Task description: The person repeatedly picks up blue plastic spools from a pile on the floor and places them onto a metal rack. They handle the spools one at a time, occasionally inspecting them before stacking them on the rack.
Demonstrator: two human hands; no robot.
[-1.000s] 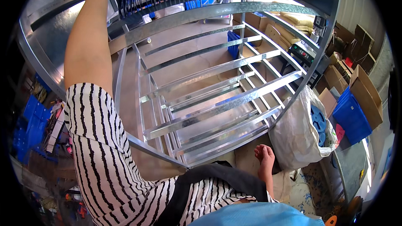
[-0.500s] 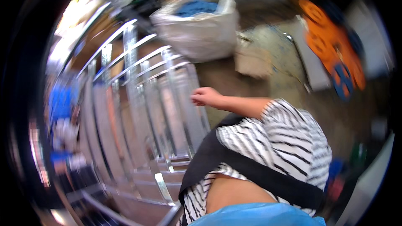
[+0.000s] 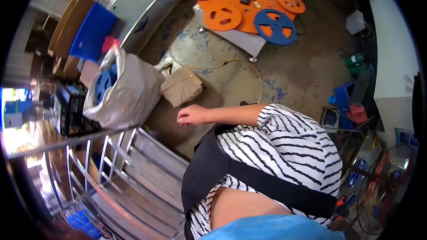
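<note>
My right hand [image 3: 191, 115] hangs at the middle with its fingers curled in, and nothing shows in it. Its forearm comes out of a black-and-white striped sleeve [image 3: 275, 113]. Just beyond the hand, apart from it, a brown cardboard box [image 3: 181, 88] lies on the floor. Beside the box stands a large white sack [image 3: 133, 93] with blue plastic reels [image 3: 105, 83] in its mouth. Below and left of the hand is a metal rack of silver bars [image 3: 133, 169], which the hand does not touch. My left hand is out of view.
Orange reels [image 3: 222, 17] and a blue reel [image 3: 275, 26] lie on an orange-topped low stand at the back. A hose [image 3: 227, 63] crosses the floor among blue scraps. A blue crate [image 3: 92, 31] stands far left, and a fan [image 3: 393, 180] at right.
My view has swung to the right. The sack and rack now sit farther left and lower, and the orange reels nearer the middle. My right hand stays curled.
</note>
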